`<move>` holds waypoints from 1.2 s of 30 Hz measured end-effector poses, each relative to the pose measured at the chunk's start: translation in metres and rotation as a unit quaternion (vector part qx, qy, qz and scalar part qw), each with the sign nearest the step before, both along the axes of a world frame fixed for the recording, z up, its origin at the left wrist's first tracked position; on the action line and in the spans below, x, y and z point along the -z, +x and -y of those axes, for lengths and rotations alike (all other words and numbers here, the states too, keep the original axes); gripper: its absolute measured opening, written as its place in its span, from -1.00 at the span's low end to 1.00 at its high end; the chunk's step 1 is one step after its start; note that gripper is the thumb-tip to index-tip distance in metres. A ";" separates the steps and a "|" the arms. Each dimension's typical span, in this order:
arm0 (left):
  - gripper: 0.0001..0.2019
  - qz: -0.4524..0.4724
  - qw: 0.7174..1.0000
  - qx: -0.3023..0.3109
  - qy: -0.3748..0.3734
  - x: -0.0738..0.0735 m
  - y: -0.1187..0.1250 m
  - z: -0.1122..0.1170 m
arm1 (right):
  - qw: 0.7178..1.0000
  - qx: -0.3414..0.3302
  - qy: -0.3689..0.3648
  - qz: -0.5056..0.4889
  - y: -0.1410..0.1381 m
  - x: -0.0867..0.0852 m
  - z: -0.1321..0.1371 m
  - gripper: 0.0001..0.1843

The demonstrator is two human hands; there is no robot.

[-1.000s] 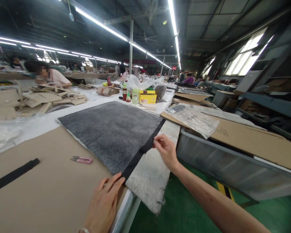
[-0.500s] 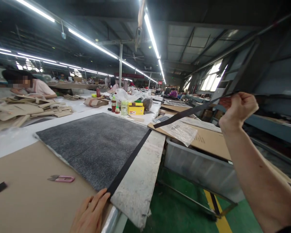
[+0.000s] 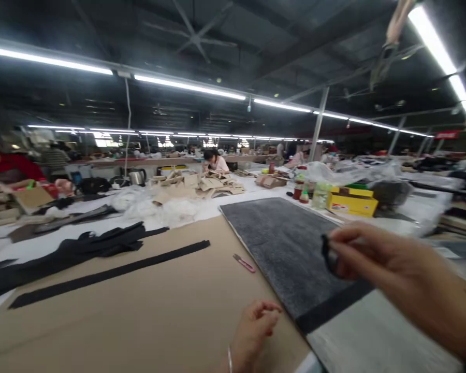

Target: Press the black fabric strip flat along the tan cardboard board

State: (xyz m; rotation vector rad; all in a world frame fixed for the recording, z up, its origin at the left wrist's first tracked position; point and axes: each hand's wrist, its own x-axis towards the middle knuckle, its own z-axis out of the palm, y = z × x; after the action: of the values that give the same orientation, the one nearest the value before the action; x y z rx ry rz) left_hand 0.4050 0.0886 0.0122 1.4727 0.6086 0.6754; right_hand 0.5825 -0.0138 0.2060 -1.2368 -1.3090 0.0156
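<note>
My right hand (image 3: 388,269), blurred by motion, pinches a black strip (image 3: 326,255); only a short curled piece shows at the fingertips, the rest hidden behind the hand. It is above the dark grey felt-like sheet (image 3: 279,238), which has a black band (image 3: 330,310) along its near right edge. My left hand (image 3: 256,329) is over the brown board (image 3: 171,311), left of the sheet's near corner, fingers curled in with nothing visible in them. Pink-handled thread snips (image 3: 244,263) lie by the sheet's left edge. Another black strip (image 3: 112,273) lies flat on the board.
Black fabric pieces (image 3: 73,254) are heaped at the left. Behind the sheet stand a yellow box (image 3: 352,201) and several bottles (image 3: 320,196). Brown cut pieces (image 3: 202,181) are piled further back, near a seated person (image 3: 219,163). A person in red (image 3: 13,166) is at far left.
The view has swung left. My left hand has come off the sheet's near corner and curled. My right hand has come down and inward from its raised position with the black strip.
</note>
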 end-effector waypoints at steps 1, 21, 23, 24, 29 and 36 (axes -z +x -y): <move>-0.59 0.020 1.000 -0.001 -0.021 -0.008 -0.016 -0.001 | 0.991 -0.062 -0.069 0.100 -0.028 0.011 -0.013 -0.85; -0.61 -0.002 0.914 -0.403 -0.036 -0.036 -0.271 0.028 | 0.876 -0.401 -0.184 0.196 -0.294 0.124 -0.088 -0.74; -0.64 -0.016 0.912 -0.408 -0.042 -0.033 -0.279 0.030 | 0.894 -0.371 -0.189 0.163 -0.299 0.126 -0.095 -0.76; -0.65 -0.023 0.912 -0.407 -0.050 -0.031 -0.282 0.031 | 0.901 -0.358 -0.205 0.133 -0.301 0.127 -0.100 -0.77; -0.65 0.032 0.912 -0.384 -0.143 -0.019 -0.299 0.035 | 0.722 -0.520 -0.450 -0.074 -0.305 0.135 -0.110 -0.72; -0.61 0.038 0.879 -0.422 -0.216 -0.010 -0.341 0.026 | 0.517 -0.527 -0.649 -0.183 -0.262 0.158 -0.086 -0.54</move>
State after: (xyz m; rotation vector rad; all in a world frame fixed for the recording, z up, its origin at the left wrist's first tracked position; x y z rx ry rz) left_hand 0.0642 0.0626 0.0217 0.7088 1.2750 1.1654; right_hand 0.3207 0.0719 0.0476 -1.1400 -1.3814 2.4010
